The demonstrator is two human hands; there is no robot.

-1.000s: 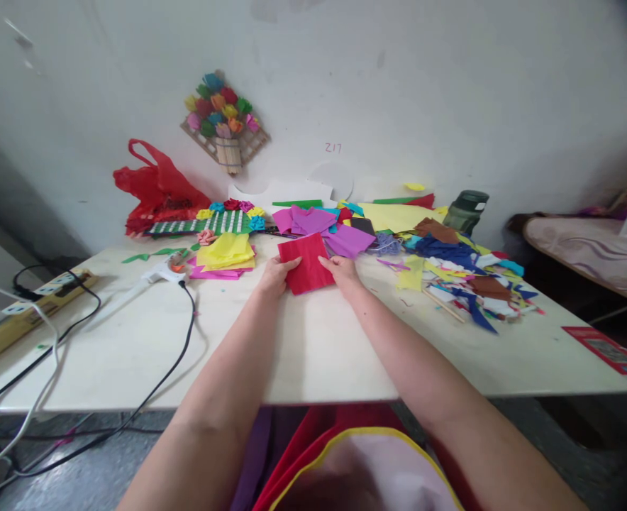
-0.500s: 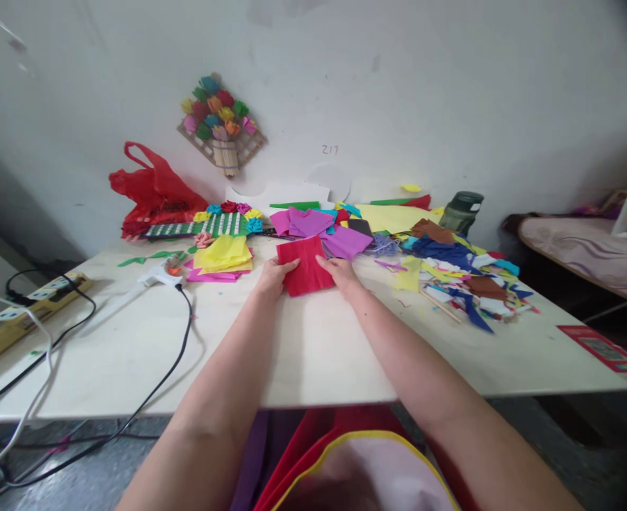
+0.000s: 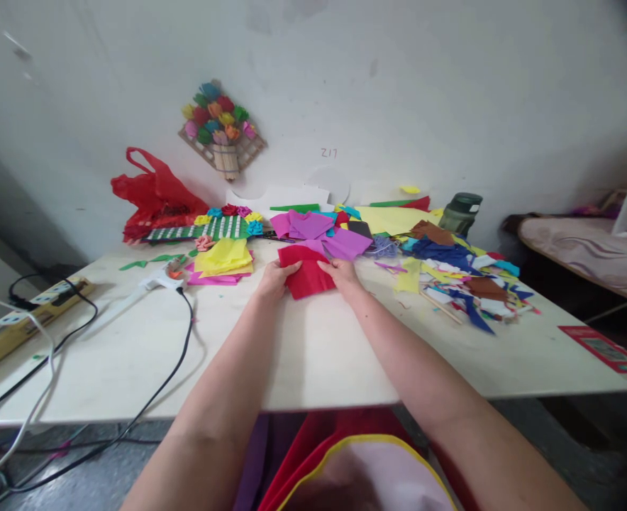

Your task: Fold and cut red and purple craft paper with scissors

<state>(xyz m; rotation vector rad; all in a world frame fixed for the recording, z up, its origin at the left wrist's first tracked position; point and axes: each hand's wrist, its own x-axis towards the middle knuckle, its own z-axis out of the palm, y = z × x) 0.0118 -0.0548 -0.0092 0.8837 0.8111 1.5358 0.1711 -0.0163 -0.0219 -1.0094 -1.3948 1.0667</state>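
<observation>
A square of red crepe paper (image 3: 309,275) is held between my two hands above the middle of the table. My left hand (image 3: 276,278) pinches its left edge, thumb on top. On the opposite edge, my right hand (image 3: 344,277) grips the sheet the same way. The paper's upper part bends back a little, and its fingers' undersides are hidden behind it. Just beyond lie purple paper pieces (image 3: 345,243). Left of my left hand is a stack of yellow paper (image 3: 223,258) over pink sheets.
A hot glue gun (image 3: 162,278) with a black cord lies left, near a yellow power strip (image 3: 37,306). Mixed paper scraps (image 3: 446,255) cover the right side, before a dark green bottle (image 3: 461,213). A red plastic bag (image 3: 157,191) sits at back left.
The red paper's upper part now bends and creases between my thumbs, where it was flatter before. Both hands keep their hold in nearly the same place.
</observation>
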